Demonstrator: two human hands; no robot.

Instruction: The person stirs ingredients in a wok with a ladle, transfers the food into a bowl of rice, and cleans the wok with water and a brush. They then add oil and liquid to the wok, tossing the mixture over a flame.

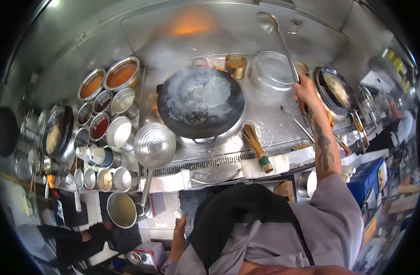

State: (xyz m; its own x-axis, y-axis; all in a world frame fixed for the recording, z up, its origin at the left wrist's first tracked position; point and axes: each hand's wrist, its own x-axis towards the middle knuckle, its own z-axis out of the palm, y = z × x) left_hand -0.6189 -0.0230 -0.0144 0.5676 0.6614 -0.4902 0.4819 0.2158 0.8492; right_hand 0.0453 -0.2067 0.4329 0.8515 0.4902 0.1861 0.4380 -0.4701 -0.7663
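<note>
My right hand [305, 90] grips the lower end of a long-handled steel ladle [283, 42], whose bowl is raised towards the back wall. In the middle of the stove sits a large dark wok [201, 103], with steam over the bubbling liquid inside. My left hand [180, 225] is low in front of the counter, left of the dark apron. Its fingers look closed, and a small white thing shows at their top; I cannot make out what it is. A perforated steel skimmer [155, 145] lies between the wok and my left hand, its handle pointing down.
Sauce pots [121, 74] and small containers crowd the left side. A bamboo wok brush [255, 144] lies at the stove's front edge. Behind are a tin can [236, 67] and a round steel pot [270, 73]. Another wok [336, 89] stands right. A person's sleeve [65, 233] shows lower left.
</note>
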